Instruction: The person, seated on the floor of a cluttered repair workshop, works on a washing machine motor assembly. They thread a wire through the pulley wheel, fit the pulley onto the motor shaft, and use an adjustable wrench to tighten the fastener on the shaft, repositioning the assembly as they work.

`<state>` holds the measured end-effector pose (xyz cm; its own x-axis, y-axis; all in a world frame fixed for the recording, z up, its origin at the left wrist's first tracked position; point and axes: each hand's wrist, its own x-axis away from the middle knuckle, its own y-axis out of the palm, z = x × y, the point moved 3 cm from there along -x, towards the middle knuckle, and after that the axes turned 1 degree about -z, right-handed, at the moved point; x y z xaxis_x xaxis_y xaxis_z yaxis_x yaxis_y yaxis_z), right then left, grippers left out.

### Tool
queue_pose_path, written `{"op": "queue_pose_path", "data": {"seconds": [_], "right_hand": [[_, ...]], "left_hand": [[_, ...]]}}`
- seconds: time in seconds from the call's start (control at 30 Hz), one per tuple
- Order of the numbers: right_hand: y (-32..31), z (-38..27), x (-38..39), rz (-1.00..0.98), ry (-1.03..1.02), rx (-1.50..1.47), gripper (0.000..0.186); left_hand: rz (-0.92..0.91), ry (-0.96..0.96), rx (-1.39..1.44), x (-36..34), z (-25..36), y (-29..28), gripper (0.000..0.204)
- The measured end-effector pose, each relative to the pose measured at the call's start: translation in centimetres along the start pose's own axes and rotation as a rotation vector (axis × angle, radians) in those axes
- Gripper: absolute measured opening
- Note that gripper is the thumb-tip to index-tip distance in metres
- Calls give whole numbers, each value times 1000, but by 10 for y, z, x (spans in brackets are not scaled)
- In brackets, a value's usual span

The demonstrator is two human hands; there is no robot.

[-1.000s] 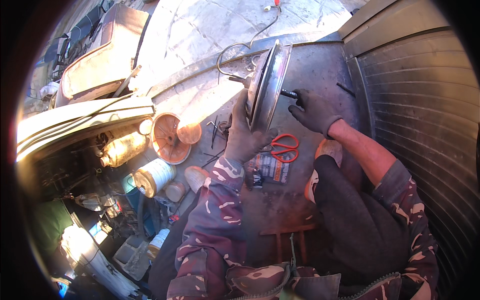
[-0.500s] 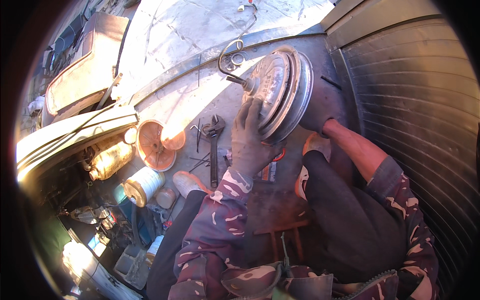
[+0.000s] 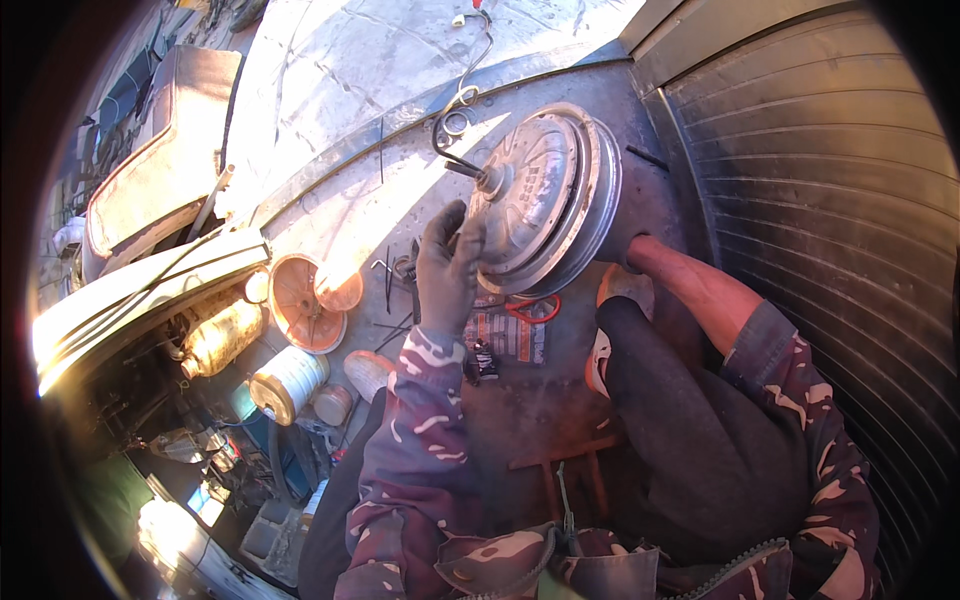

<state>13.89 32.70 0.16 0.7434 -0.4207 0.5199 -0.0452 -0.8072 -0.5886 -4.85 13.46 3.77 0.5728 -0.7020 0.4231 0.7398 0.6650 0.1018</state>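
A metal hub motor wheel [image 3: 535,195] is tilted on edge in front of me, its round cover turned to the left. From its axle a black cable [image 3: 455,155] runs up and away over the floor. My left hand [image 3: 449,270], in a grey glove, is beside the cover's left edge with its fingers apart and slightly bent; nothing is in it. My right hand [image 3: 628,228], in a dark glove, reaches behind the wheel's right side and steadies it. The wheel hides its fingers. An orange-red ring-shaped handle [image 3: 535,310] shows under the wheel.
An adjustable wrench [image 3: 407,270] lies partly behind my left hand, near hex keys [image 3: 385,275]. Orange lids [image 3: 300,305], a white tub [image 3: 288,383] and a dirty yellow bottle [image 3: 222,335] stand left. A ribbed metal shutter [image 3: 810,180] bounds the right. A printed sheet [image 3: 505,335] lies below the wheel.
My left hand has come off the wheel's cover and moved left and down, its fingers loosening. The wheel has turned slightly to show more of its cover.
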Motion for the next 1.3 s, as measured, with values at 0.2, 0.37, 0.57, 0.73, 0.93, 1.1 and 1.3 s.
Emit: {"op": "queue_pose_path", "data": {"seconds": [0.2,0.37,0.57,0.73,0.93,1.1,1.3], "right_hand": [[0,0,4,1,10,3,34],[1,3,5,7,18,-10,35],[2,3,-2,16,4,-27,35],[1,6,-3,24,10,-36,35],[0,11,3,35,36,-53,36],[-2,15,12,49,54,-68,36],[-3,23,28,65,90,-92,37]], "left_hand": [[-39,159,-191,-49,-20,15,66],[-56,65,-159,-55,-22,17,58],[-96,1,-59,-58,-12,13,51],[-89,-30,124,-67,-11,24,49],[-73,-6,-26,-70,-14,27,44],[-76,131,-51,-67,-23,39,42],[-59,187,-255,-64,-31,47,39]]}}
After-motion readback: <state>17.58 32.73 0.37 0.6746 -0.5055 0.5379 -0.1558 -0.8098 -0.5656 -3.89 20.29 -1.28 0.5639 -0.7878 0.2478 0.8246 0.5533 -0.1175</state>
